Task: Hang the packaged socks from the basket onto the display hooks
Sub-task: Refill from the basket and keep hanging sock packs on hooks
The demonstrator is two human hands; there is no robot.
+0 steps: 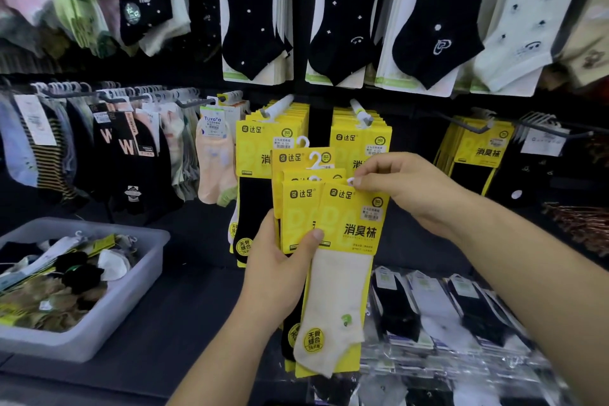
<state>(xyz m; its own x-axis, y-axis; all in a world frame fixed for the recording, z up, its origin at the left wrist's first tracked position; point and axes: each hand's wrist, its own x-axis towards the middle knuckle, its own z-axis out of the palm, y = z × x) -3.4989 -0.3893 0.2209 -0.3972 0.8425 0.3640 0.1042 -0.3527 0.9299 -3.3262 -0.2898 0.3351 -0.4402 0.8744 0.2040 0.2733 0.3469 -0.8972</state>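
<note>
At left we see the grey basket (82, 341) of loose socks on the worktop (191, 313), our left grip (276, 273) clasping fanned yellow sock packs (354, 221), long axis upright, hangers up, toes down, our right grip (407, 189) pinching the front pack's hanger (350, 181), display hooks (361, 114) above.

head-worn view, facing forward-down, close to hands (346, 227)

Front pack (357, 224) is showing a yellow card with black lettering over a cream sock (336, 300); hanging socks above (250, 26) are displaying black with white dots. Basket (125, 316) is appearing pale grey, and left-hand socks (52, 158) dark with pale stripes.
</note>
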